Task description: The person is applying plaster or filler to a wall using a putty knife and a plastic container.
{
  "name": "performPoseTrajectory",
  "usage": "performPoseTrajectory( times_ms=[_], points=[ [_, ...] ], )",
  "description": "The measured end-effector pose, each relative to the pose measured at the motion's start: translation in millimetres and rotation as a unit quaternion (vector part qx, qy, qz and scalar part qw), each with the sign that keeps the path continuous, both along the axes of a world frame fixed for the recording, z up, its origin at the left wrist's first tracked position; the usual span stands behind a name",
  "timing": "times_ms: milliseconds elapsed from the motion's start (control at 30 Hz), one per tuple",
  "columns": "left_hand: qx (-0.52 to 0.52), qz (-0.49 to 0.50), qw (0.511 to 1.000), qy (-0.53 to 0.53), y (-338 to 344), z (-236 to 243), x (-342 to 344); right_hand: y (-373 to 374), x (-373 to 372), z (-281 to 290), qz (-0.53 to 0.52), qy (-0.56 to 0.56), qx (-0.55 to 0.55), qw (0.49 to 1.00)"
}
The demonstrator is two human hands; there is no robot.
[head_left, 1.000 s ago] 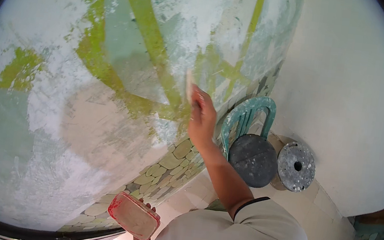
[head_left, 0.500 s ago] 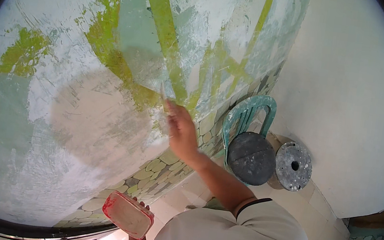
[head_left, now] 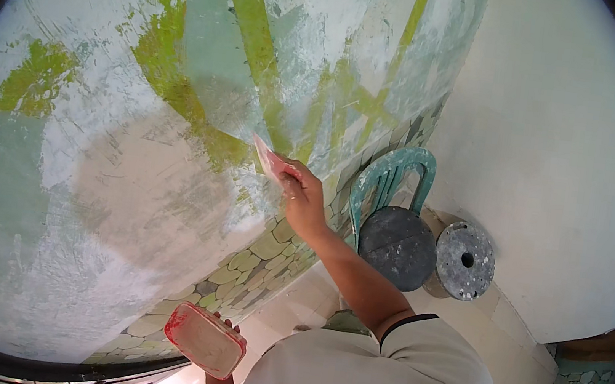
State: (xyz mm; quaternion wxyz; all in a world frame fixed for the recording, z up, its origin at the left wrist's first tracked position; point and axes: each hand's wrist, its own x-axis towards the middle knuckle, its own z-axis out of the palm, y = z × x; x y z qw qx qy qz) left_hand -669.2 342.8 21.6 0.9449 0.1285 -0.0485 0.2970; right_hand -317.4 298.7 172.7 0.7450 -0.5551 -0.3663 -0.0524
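A pale pink flat putty scraper (head_left: 270, 158) is gripped in my right hand (head_left: 302, 200), its blade held at the painted wall (head_left: 96, 166), which is patchy with white, sage and lime green strokes. Lower down, my left hand (head_left: 227, 324) carries a red-rimmed plastic tub (head_left: 204, 337) with beige paste in it, its fingers showing behind the far side. The wall's lower part has a band of green pebble-shaped tiles (head_left: 241, 264).
Right of my arm stand a teal plastic chair (head_left: 425, 160) with a round dark grey object (head_left: 398, 245) on it and a paint-spattered cylinder (head_left: 464, 276) with a centre hole. A plain white wall (head_left: 541, 167) rises at the right, above pale floor tiles (head_left: 502, 354).
My right hand moved down and left across the wall, then slightly back right, and the scraper now shows its flat face. My left hand and the tub shifted slightly left.
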Motion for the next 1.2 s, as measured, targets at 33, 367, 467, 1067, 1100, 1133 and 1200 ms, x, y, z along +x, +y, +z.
performPoseTrajectory(
  times_ms=[33, 367, 467, 1067, 1100, 1133, 1200],
  points=[
    [-0.002, -0.006, 1.0, -0.007, -1, 5, -1, -5, 2, -4, 0.01, 0.038, 0.022, 0.999],
    [-0.038, -0.045, 0.998, 0.0, 5, -23, -3, 37, 4, -60, -0.192, -0.028, -0.018, 0.981],
    [-0.023, -0.039, 0.999, 0.005, 1, -18, -2, 20, -37, -57, -0.114, -0.02, -0.053, 0.992],
    [0.001, -0.062, 0.998, 0.003, -6, 15, 14, -10, 9, -104, 0.057, 0.111, 0.011, 0.992],
    [0.005, -0.09, 0.996, -0.016, -8, 21, 18, -12, 17, -121, 0.045, 0.1, 0.06, 0.992],
    [0.008, -0.089, 0.996, -0.015, -6, 20, 17, -12, 26, -138, 0.035, 0.088, 0.109, 0.99],
    [-0.081, -0.088, 0.993, 0.015, 2, 9, 10, -15, 48, -151, -0.024, 0.089, 0.097, 0.991]
  ],
)
